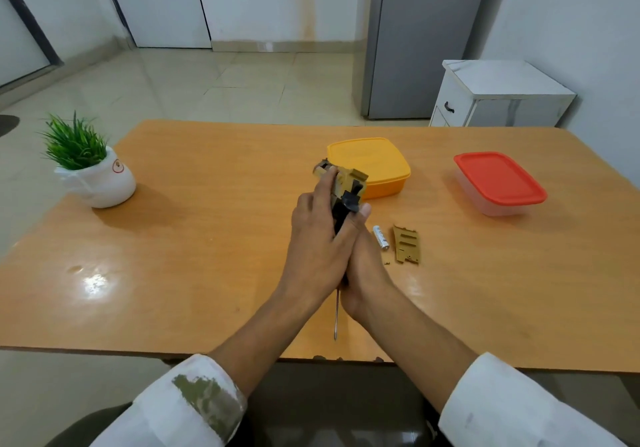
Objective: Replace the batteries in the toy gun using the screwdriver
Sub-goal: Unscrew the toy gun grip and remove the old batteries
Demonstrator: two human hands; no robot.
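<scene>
Both hands are closed on the gun (346, 183), which is held up off the table (207, 238), just in front of the yellow box (375, 159). The left hand (317, 238) wraps it from the left, fingers curled over the tan body. The right hand (363, 266) is pressed in against the left from below, thumb lying up along the black part. The rest of its fingers are hidden. The screwdriver (336, 315) shaft sticks out from between the heels of the hands, tip toward the person. Which hand pins its handle cannot be told.

Just right of the hands a battery (380, 237) lies on the table. The tan cover (407, 244) lies beside it, with a small speck (386, 263) at its near corner, too small to name.

Judging by that, the unscrewing looks done and the compartment open, with at least one cell out. Whether any cell sits inside the gun is hidden. Left to do, probably: seat the cells, refit the cover, drive the screw.

Further out are a red-lidded box (498, 180) to the right and a potted plant (78, 145) at the far left.
</scene>
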